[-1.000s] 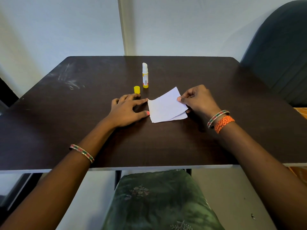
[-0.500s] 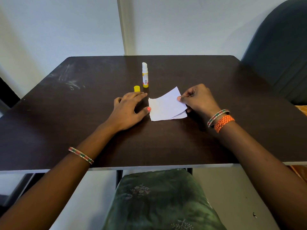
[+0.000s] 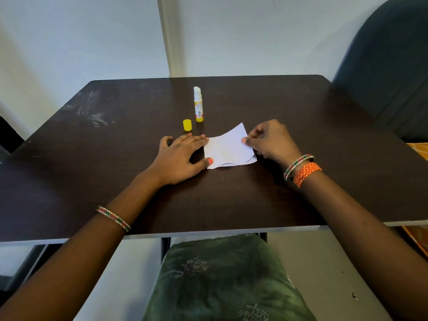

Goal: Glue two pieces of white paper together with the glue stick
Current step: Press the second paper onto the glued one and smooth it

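Two white paper pieces [image 3: 225, 149] lie stacked on the dark table [image 3: 231, 200], the upper one slightly askew over the lower one, whose edge [image 3: 251, 161] peeks out at the bottom right. My right hand [image 3: 271, 140] pinches the right edge of the top sheet between thumb and fingers. My left hand [image 3: 179, 156] lies flat on the table, its thumb and fingertips touching the left edge of the papers. The uncapped glue stick [image 3: 198, 105] stands upright behind the papers. Its yellow cap [image 3: 187, 125] sits just to its left.
A dark padded chair [image 3: 389, 66] stands at the table's far right corner. A green patterned cushion [image 3: 222, 281] lies below the table's near edge. White scuff marks [image 3: 92, 114] show on the table's far left. A white wall rises behind.
My left hand has slid a little to the right, up against the papers' left edge. My right hand keeps its pinch on the top sheet; the papers have barely shifted.
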